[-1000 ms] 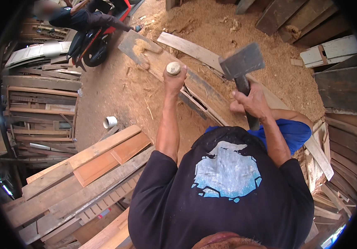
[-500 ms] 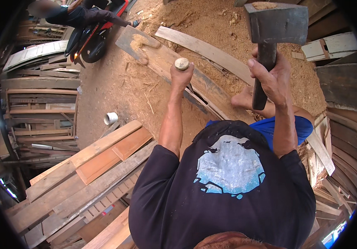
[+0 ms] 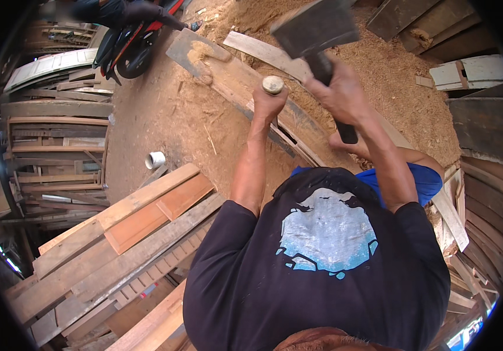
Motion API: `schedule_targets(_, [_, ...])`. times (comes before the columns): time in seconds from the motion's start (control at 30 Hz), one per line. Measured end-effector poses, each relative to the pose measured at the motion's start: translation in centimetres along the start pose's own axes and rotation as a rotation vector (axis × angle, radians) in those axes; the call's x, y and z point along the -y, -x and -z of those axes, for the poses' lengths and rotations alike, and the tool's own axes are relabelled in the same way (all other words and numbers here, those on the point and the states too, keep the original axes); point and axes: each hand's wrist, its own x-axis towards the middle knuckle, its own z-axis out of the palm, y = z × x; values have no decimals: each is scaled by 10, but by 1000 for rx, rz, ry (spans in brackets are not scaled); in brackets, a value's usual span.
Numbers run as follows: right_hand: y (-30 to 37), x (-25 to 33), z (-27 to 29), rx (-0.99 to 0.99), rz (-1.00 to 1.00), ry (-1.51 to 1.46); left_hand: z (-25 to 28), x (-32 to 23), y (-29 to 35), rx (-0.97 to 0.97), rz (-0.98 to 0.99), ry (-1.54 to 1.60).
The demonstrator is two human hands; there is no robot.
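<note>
My left hand (image 3: 268,105) is wrapped round the handle of a chisel (image 3: 273,85), whose pale round butt points up. The chisel's blade is mostly hidden below the fist, beside a dark slot cut in the edge of a wooden workpiece (image 3: 299,148). In my right hand (image 3: 342,92) is a dark mallet (image 3: 317,28), its blocky head raised above and to the right of the chisel, apart from it. Beneath the hands runs a long, thick plank (image 3: 228,75) with sawdust on top. My bare foot (image 3: 345,144) is beside the plank.
Sawdust covers the floor, with a pale board (image 3: 266,51) beyond the plank. Stacked boards (image 3: 140,202) lie at lower left, near a white cup (image 3: 155,159). More timber (image 3: 58,137) lines the left. A person (image 3: 128,13) is by a red-black motorcycle (image 3: 137,55).
The mallet has swung left, nearer the chisel, and its head has tilted. My left hand with the chisel has shifted slightly right and up in the picture.
</note>
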Motion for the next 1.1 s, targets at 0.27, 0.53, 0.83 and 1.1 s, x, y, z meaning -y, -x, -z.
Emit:
schedule_targets(0.27, [-9,-42,-1,139,-62,357,-3,-11,20,5,33,-81])
schedule_targets(0.53, [-16,0,-27,-159,38,41,5,8,23,-56,-19,-57])
schedule_targets(0.83, [5,-18,3,132,-11,283,11,-7,48,-19,-73,-2])
schedule_targets(1.1, [0,-2,-23,-69,398,-15,13,-7,54,-30,-161,80])
